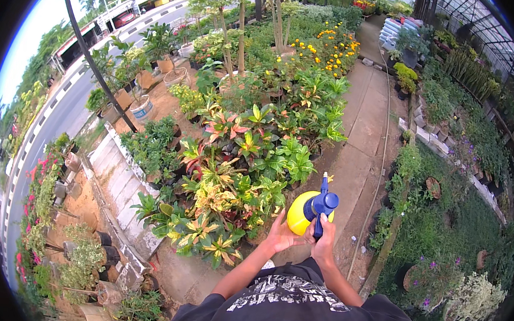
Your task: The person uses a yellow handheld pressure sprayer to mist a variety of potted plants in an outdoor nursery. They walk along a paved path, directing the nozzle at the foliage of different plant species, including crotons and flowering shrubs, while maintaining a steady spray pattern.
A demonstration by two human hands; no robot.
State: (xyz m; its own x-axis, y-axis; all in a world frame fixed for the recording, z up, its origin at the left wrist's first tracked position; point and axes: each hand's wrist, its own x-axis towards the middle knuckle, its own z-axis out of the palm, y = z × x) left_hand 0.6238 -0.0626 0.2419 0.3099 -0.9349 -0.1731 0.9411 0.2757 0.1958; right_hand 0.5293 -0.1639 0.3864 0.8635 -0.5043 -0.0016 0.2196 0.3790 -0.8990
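Note:
A hand pressure sprayer with a round yellow tank [300, 215] and a blue pump head [325, 203] is held in front of my dark shirt. Its blue nozzle [325, 181] points away from me, towards the concrete path. My right hand [321, 239] grips the blue handle, thumb near its top. Beside the lower left of the tank is my left hand [282, 234], palm up with its fingers apart; whether it touches the tank is unclear. Just beyond and left of both hands grow variegated croton plants [218, 198] with yellow, green and red leaves.
A hose [379, 169] runs along the concrete path [352, 136]. Marigolds [332, 47] flower farther up the bed. Low green plants [449, 227] fill the right side behind a kerb. A dark pole [91, 64] leans at left, near the road [75, 107]. Stacked sacks [395, 31] stand far ahead.

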